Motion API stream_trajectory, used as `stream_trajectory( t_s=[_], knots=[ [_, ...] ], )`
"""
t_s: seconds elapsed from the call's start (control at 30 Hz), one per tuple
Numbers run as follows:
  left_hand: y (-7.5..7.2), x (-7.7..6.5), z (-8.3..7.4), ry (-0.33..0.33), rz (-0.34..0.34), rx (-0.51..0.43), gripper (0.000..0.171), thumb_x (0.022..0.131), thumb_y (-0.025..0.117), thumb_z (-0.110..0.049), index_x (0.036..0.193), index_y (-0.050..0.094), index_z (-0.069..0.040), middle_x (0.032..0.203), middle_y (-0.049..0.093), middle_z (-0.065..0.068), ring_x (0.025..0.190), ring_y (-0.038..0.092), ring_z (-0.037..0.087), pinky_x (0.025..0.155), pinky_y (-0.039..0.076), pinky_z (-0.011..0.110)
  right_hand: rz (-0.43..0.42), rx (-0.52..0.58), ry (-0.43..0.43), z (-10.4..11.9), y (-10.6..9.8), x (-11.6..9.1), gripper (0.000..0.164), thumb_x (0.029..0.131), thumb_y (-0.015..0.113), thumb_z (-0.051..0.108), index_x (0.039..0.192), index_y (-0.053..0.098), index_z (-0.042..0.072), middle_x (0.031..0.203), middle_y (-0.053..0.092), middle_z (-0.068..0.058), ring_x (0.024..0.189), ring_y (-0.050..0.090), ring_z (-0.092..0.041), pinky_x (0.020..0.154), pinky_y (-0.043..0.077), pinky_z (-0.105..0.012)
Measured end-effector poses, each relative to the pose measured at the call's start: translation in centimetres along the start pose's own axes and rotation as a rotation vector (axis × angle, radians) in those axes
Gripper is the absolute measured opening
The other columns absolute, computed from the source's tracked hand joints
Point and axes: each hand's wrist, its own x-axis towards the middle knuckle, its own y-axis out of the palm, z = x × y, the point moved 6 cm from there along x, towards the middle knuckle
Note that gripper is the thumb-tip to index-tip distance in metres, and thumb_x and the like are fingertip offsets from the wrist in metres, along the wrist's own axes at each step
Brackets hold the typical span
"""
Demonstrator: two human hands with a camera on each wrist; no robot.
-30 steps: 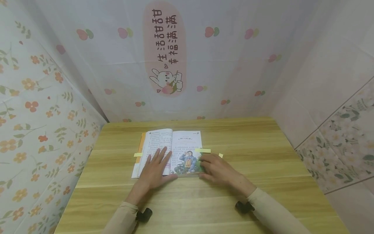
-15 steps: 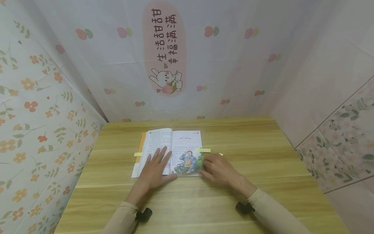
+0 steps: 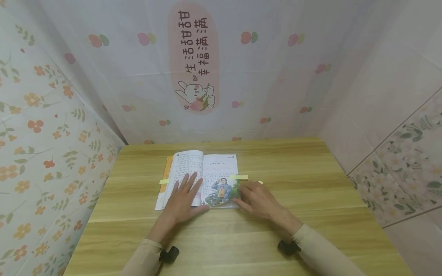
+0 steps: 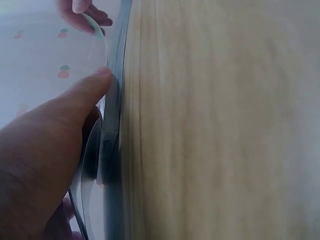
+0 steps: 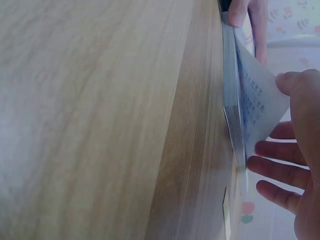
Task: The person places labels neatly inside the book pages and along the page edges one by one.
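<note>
An open book (image 3: 220,163) lies on the wooden table, printed text on its left page and a picture of a person in a blue jacket on its right page. My left hand (image 3: 183,197) rests spread on the left page, its thumb (image 4: 92,87) on the lower edge near the spine. At the right page's lower outer corner, my right hand (image 3: 257,199) pinches a single page (image 5: 260,102) between thumb and fingers. That corner is lifted and bent away from the stack of pages beneath, as the right wrist view shows.
A yellow sticky strip (image 3: 239,177) sticks out from the right page, and another yellow strip (image 3: 164,181) lies at the left edge. Beyond my right hand is a small yellow piece (image 3: 260,182). A printed curtain (image 3: 276,84) hangs behind the table (image 3: 221,241).
The right page's lower corner has come up in my right hand and bends inward. My right hand has shifted only slightly; my left hand has stayed on the left page.
</note>
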Motion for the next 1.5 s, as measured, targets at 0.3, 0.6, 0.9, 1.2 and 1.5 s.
stream_trajectory(
  t_s=[0.3, 0.6, 0.9, 1.2, 1.5],
  knots=[
    [-0.2, -0.4, 0.0, 0.028, -0.037, -0.023, 0.107, 0.096, 0.077, -0.069, 0.178, 0.035, -0.015, 0.19, 0.02, 0.016, 0.177, 0.015, 0.047, 0.14, 0.018, 0.076, 0.001, 0.058, 0.045, 0.4, 0.1, 0.3, 0.065, 0.096, 0.087, 0.045, 0.141, 0.071, 0.002, 0.135, 0.079, -0.018, 0.12, 0.079, -0.036, 0.103, 0.067, -0.05],
    [-0.8, -0.8, 0.0, 0.06, -0.072, -0.034, 0.107, 0.097, 0.077, -0.068, 0.179, 0.033, -0.014, 0.19, 0.021, 0.016, 0.178, 0.016, 0.044, 0.142, 0.017, 0.073, 0.0, 0.074, 0.039, 1.3, 0.3, 1.0, 0.079, 0.095, 0.087, 0.046, 0.156, 0.063, 0.001, 0.159, 0.066, -0.022, 0.139, 0.071, -0.041, 0.114, 0.063, -0.055],
    [-1.3, -1.3, -0.2, 0.097, -0.12, -0.039, 0.11, 0.096, 0.08, -0.065, 0.18, 0.03, -0.013, 0.19, 0.024, 0.014, 0.178, 0.022, 0.04, 0.143, 0.021, 0.068, 0.037, 0.108, 0.025, 2.0, 1.0, 2.0, 0.081, 0.099, 0.084, 0.043, 0.163, 0.056, 0.003, 0.169, 0.058, -0.019, 0.147, 0.066, -0.038, 0.117, 0.06, -0.057],
    [-2.1, -1.9, -0.5, 0.14, -0.178, -0.066, 0.109, 0.096, 0.082, -0.057, 0.18, 0.029, -0.011, 0.19, 0.022, 0.017, 0.177, 0.023, 0.041, 0.142, 0.025, 0.066, 0.089, 0.14, 0.043, 2.9, 1.5, 3.0, 0.079, 0.104, 0.078, 0.044, 0.167, 0.05, 0.005, 0.177, 0.047, -0.019, 0.157, 0.057, -0.038, 0.126, 0.053, -0.058],
    [-2.6, -2.3, -0.5, 0.16, -0.214, -0.081, 0.107, 0.097, 0.083, -0.053, 0.18, 0.028, -0.013, 0.189, 0.024, 0.018, 0.176, 0.026, 0.041, 0.141, 0.028, 0.068, 0.101, 0.162, 0.015, 4.1, 2.3, 4.0, 0.077, 0.106, 0.077, 0.042, 0.166, 0.049, 0.002, 0.176, 0.047, -0.024, 0.159, 0.055, -0.042, 0.13, 0.05, -0.057]
  ],
)
